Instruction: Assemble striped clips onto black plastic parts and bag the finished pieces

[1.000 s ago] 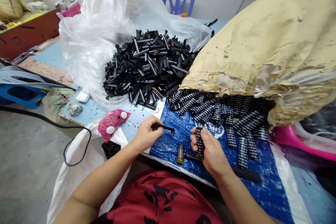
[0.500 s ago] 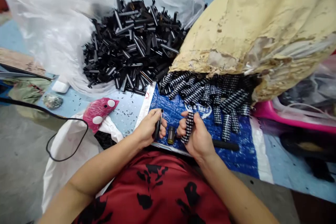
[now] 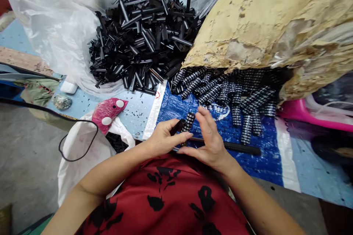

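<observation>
My left hand (image 3: 164,139) grips a small black clip piece (image 3: 178,126) near the table's front edge. A black strip with white dots (image 3: 188,122) is pressed against that clip. My right hand (image 3: 207,140) has its fingers spread, the fingertips touching the dotted strip. Under both hands a small hammer with a black handle (image 3: 237,148) lies on the blue tarp (image 3: 253,161). More dotted strips (image 3: 231,93) lie in a heap just beyond my hands.
A big pile of black clip pieces (image 3: 143,36) sits on clear plastic (image 3: 63,25) at the back. A tan sack (image 3: 275,18) overhangs the dotted strips on the right. A pink pouch (image 3: 107,112), white bag (image 3: 82,150) and black cable (image 3: 41,108) lie left.
My hands came together: the clip and the dotted strip now meet. My right hand's fingers have spread apart from a closed grip. The camera view shifted slightly.
</observation>
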Demonstrator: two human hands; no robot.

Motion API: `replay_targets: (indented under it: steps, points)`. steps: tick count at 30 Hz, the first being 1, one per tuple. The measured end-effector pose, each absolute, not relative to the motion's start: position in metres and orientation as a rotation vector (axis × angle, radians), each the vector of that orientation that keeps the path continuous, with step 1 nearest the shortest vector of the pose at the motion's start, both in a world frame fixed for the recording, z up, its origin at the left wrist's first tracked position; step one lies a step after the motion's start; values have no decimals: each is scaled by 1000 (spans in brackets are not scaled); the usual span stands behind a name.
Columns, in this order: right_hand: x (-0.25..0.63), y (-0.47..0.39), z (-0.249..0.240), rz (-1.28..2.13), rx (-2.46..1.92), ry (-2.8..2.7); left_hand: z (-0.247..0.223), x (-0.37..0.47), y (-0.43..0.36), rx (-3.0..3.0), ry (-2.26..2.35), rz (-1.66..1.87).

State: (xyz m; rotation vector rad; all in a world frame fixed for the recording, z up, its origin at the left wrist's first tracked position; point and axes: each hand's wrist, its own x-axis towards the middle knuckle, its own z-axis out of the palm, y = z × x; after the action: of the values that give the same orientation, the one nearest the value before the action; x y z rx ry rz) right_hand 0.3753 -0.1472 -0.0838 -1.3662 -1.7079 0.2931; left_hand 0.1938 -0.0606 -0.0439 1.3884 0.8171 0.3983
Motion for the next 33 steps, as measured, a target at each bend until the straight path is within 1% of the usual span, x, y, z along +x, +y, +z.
replay_targets:
  steps: [4, 7, 12, 15, 22, 29, 33]
  points:
    - [377, -153, -77, 53, -1371, -1744, -47, 198, -63, 1235, 876, 415]
    - [372, -156, -74, -11, -1375, -1779, -51, 205, -65, 1099, 938, 510]
    - [363, -156, -73, -113, -1383, -1806, -52, 212, -70, 919, 883, 622]
    - [362, -154, -71, -193, -1402, -1822, -53, 212, -71, 814, 851, 620]
    - [369, -159, -68, -64, -1354, -1907, -54, 209, -67, 763, 900, 585]
    - [366, -159, -75, 15, -1374, -1920, -53, 206, -64, 513, 793, 501]
    - [369, -159, -78, 48, -1346, -1933, -54, 201, -65, 469, 766, 462]
